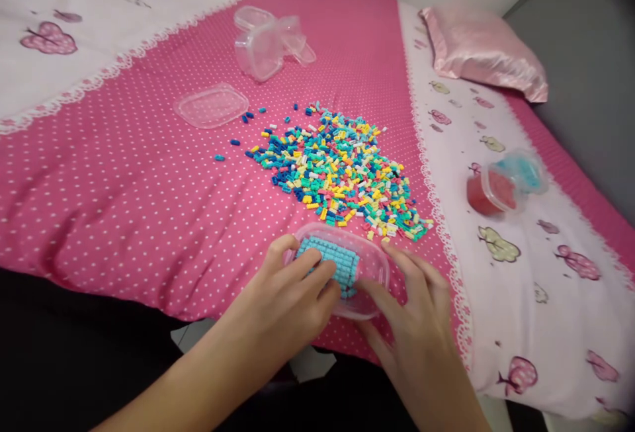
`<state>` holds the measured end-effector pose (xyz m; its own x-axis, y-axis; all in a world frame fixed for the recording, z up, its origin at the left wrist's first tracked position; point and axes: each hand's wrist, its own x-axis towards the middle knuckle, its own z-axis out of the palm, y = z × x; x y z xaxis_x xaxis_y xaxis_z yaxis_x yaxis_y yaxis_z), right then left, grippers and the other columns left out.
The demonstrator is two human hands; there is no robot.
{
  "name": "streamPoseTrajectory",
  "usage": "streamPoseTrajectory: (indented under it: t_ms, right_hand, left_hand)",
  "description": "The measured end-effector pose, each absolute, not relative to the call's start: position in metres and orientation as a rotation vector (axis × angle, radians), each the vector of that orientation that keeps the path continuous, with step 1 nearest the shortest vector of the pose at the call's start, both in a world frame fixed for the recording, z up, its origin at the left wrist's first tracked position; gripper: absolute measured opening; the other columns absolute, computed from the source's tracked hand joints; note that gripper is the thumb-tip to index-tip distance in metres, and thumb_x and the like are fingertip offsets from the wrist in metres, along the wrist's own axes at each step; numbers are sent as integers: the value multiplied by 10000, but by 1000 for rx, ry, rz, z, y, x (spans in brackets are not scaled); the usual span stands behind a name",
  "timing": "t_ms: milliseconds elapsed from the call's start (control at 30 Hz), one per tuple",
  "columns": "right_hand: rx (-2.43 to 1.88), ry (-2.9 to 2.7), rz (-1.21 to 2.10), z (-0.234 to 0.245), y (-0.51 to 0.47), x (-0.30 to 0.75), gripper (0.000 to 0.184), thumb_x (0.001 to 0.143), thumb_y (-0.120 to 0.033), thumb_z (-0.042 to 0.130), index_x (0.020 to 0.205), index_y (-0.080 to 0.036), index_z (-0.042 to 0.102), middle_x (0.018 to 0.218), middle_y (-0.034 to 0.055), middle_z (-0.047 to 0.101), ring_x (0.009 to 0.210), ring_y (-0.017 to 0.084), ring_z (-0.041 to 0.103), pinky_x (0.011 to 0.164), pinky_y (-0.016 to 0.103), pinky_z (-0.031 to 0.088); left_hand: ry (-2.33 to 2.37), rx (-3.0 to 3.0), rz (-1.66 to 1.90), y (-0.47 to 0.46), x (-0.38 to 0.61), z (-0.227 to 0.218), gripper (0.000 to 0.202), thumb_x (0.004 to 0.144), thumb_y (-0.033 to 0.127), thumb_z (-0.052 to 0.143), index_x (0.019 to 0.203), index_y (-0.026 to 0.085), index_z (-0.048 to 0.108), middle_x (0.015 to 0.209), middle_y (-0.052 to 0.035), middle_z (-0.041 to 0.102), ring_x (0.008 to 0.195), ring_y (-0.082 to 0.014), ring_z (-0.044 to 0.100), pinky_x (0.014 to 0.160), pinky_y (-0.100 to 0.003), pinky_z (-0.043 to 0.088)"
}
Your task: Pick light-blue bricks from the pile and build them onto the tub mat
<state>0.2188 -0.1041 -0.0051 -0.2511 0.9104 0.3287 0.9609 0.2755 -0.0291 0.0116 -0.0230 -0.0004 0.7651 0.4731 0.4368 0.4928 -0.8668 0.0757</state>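
Two bare forearms [198,372] enter at the near edge. At the left hand [297,296], I read bent fingers over a light-blue block panel [342,261] inside a clear container [374,263]; I cannot tell whether they grip it. At the right hand [421,306], fingers are clamped about the container's right side. Just beyond, a multicolored brick pile [342,171] lies on the pink bedspread [124,194].

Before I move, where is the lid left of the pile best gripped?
Probably pinch the lid by its left rim, coming from the left: it lies flat, with a thin edge, and loose blue bricks sit by its right end.
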Motion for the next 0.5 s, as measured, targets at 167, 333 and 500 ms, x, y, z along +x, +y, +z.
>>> streamPoseTrajectory:
  t_ms: [167,333,500]
  right_hand:
    - [-1761,-2185,-190,-4,-103,211,273,935,-121,555,1188,-207,616,1493,180,478,1333,382,426,1018,621,518]
    - [-1782,-2183,-123,0,-105,208,299,929,-110,558,1201,-226,605,1494,171,463,1316,380,420,1006,638,523]
    - [-1804,-2192,-156,-1,-105,208,312,928,-126,565,1222,-224,589,1478,173,467,1299,380,425,999,621,527]
  left_hand:
    - [-807,-2925,-695,-24,12,-4,193,1008,111,531,898,206,657,962,5,742,930,-218,636,963,-451,323]
    - [-820,-2949,-682,-24,12,-8,123,978,121,587,909,208,640,988,-4,739,946,-231,635,962,-462,315]
    - [-838,-2954,-689,-26,12,-10,104,959,109,604,941,201,646,1004,-9,736,951,-233,634,1003,-470,311]
